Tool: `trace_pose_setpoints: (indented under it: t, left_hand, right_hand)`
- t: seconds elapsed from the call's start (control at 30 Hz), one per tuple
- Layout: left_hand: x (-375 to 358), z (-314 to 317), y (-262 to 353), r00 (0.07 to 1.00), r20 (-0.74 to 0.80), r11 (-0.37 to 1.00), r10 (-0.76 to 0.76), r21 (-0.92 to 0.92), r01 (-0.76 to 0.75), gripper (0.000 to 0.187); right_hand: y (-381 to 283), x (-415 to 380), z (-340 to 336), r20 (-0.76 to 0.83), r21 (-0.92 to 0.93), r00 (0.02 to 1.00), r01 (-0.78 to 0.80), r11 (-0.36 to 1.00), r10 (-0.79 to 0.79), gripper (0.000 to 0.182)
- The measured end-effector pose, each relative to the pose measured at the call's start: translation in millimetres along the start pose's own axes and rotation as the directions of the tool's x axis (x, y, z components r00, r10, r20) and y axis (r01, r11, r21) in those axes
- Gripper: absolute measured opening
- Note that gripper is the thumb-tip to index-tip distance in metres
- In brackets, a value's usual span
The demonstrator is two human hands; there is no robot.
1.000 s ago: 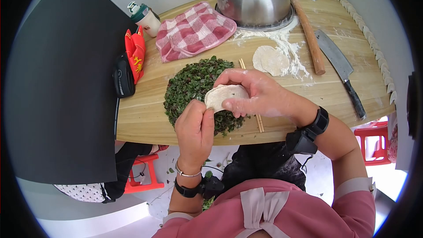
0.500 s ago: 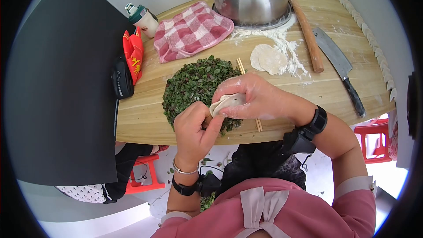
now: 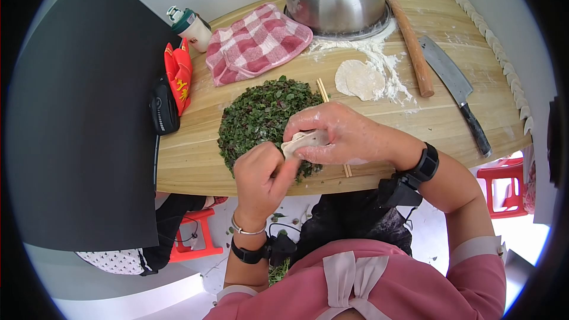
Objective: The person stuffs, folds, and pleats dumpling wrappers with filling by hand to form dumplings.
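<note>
A folded dumpling (image 3: 304, 142) of pale dough sits in my right hand (image 3: 341, 134), with the thumb in front and the fingers curled behind it. My left hand (image 3: 261, 170) pinches the dumpling's left edge between thumb and bent forefinger. What lies inside the dough is hidden. Both hands are over the near edge of a mound of chopped green and dark red leaves (image 3: 261, 106). Wooden chopsticks (image 3: 323, 90) lie partly under my right hand. Beyond it, flat round dough wrappers (image 3: 360, 79) overlap beside scattered flour (image 3: 388, 65).
A rolling pin (image 3: 409, 41) and a cleaver (image 3: 447, 71) lie at right. An upturned metal basin (image 3: 335, 0), a checked cloth (image 3: 258, 41) and a bottle (image 3: 192, 29) stand or lie at the back. Finished dumplings (image 3: 504, 62) line the right edge. A black panel (image 3: 89, 118) rises at left.
The left thumb and fingers have shifted slightly along the dumpling's edge, which looks more pinched together. The right hand keeps its hold almost in place.
</note>
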State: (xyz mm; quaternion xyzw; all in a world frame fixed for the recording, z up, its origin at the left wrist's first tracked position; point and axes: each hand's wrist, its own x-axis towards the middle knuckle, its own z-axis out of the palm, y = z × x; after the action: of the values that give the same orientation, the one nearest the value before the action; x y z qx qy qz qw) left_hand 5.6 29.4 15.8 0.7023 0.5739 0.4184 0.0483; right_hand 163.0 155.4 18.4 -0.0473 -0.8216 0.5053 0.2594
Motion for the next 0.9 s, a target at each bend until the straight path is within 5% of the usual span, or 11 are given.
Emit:
trace_pose_setpoints:
  t: [0.9]
  left_hand:
    - [12.5,-4.4,-0.9,0.973,0.158,0.972,0.17,0.137,-0.192,0.031]
  right_hand:
    - [1.9,-1.4,2.0,0.097,-0.07,0.995,0.044,0.997,-0.037,0.027]
